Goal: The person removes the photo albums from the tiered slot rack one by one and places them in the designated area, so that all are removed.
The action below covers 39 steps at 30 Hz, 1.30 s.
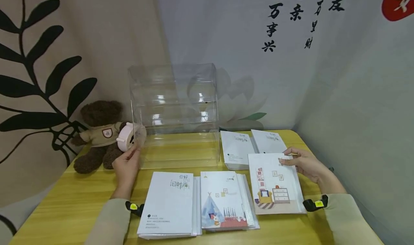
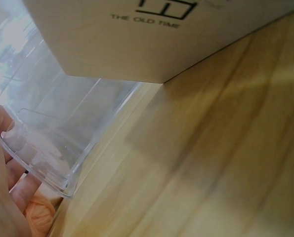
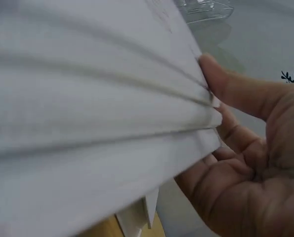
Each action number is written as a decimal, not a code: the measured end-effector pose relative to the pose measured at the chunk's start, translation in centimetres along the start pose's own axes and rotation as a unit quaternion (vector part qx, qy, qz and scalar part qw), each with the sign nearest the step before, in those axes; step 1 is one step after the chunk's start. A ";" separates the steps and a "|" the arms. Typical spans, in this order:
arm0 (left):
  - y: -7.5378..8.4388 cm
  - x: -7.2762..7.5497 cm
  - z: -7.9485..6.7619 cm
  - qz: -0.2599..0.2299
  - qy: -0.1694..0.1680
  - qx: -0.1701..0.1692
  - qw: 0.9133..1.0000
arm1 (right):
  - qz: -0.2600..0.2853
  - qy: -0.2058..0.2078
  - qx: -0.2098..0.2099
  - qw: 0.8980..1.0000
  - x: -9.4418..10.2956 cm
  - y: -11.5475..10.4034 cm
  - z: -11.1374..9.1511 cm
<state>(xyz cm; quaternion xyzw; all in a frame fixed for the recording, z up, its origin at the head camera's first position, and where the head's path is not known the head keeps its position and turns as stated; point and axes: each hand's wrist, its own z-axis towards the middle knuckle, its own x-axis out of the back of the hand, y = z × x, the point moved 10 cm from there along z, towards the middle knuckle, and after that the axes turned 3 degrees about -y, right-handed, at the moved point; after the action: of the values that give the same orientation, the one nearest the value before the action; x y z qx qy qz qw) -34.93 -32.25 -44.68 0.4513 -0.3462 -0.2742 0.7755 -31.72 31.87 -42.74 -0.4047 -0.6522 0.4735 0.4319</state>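
Note:
A clear plastic box (image 1: 173,128), its front seemingly open, stands on the table. My left hand (image 1: 127,167) grips its near left edge, thumb on one side and fingers on the other in the left wrist view. My right hand (image 1: 305,166) holds several thin white books (image 1: 275,184) together at their upper right corner, thumb on the front cover and fingers behind. That cover shows an armchair and a drawer chest. The right wrist view shows the books' layered edges (image 3: 196,143) beside the thumb. Behind them, two more white book piles (image 1: 237,148) lie partly covered.
Nearest me lie a white book stack (image 1: 168,205) and another with a tent picture (image 1: 223,202). A brown teddy bear (image 1: 100,137) sits left of the box, a round pink-white object (image 1: 125,137) at its side. A printed curtain (image 1: 239,58) hangs behind the wooden table (image 1: 64,202).

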 end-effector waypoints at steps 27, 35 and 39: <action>0.0 -0.1 0.4 -0.012 0.007 0.000 1.000 | -0.217 -0.070 0.014 0.974 -2.0 1.8 1.0; -0.2 -0.3 0.2 -0.014 -0.002 0.013 1.000 | -0.237 -0.081 0.018 0.968 -2.3 2.1 0.9; -0.1 -0.3 0.2 -0.013 -0.001 0.009 1.000 | -0.230 -0.083 0.021 0.969 -2.4 2.1 0.8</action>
<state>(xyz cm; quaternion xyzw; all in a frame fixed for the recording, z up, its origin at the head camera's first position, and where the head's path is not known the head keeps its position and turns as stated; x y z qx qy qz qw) -35.28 -32.17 -44.75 0.4625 -0.3434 -0.2817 0.7673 -31.55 29.85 -45.36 -0.1937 -0.7514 0.4068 0.4820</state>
